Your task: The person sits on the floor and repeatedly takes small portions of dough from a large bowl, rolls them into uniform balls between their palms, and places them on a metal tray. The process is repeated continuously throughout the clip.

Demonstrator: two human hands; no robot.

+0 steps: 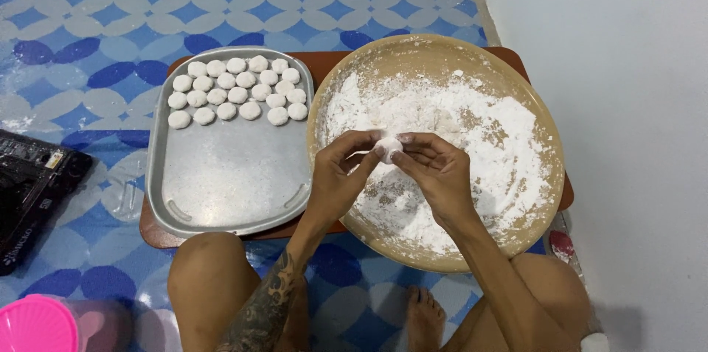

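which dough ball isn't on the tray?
The dough ball pinched between the fingertips of the left hand and right hand, over the floured bowl. All the others sit in rows on the metal tray.

A home floor set up for cooking — blue-and-white patterned floor mat (96,35), metal tray (228,175) of dough balls (237,90), wide bowl (546,138) of flour — beside a plain white wall (627,64).

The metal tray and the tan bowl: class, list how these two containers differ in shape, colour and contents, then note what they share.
The metal tray is rectangular, shallow and silvery; the tan bowl is round and deeper. The tray holds rows of shaped white dough pieces at its far end; the bowl holds loose white flour. Both hands work over the bowl, not the tray. Both containers rest on the same brown board.
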